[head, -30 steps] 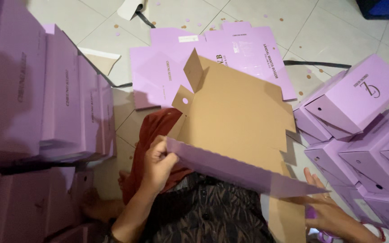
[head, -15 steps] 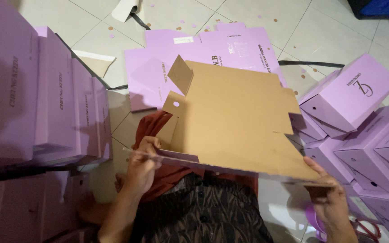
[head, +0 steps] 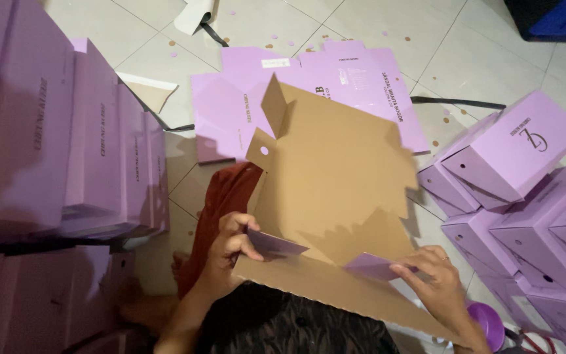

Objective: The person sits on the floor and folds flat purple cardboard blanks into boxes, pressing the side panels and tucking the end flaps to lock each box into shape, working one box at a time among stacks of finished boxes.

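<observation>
Two bare hands work on one flat cardboard box blank (head: 335, 190), brown on its inner face and lilac outside, which I take as my landmark. It lies tilted across the person's lap, its far end reaching toward the tiled floor (head: 492, 52). My left hand (head: 230, 246) is at the blank's near left edge, fingers curled and pinching a small lilac flap (head: 273, 244) folded inward over the brown face. My right hand (head: 435, 283) is at the near right edge, thumb and fingers closed on a second lilac flap (head: 371, 265), also folded in. Both grips are narrow and each holds its flap.

Beyond the blank, flat on the floor, lies a spread of unfolded lilac blanks (head: 244, 98). Left of the blank rises a tall stack of folded lilac boxes (head: 67, 144). Right of it sits a heap of assembled lilac boxes (head: 525, 183), the top one tilted. Under the blank's left side I see a rust-red cloth (head: 221, 203). Just past the right hand, at the blank's near right corner, is a small purple bowl (head: 486, 321). Paper dots are scattered on the floor beyond the blank.
</observation>
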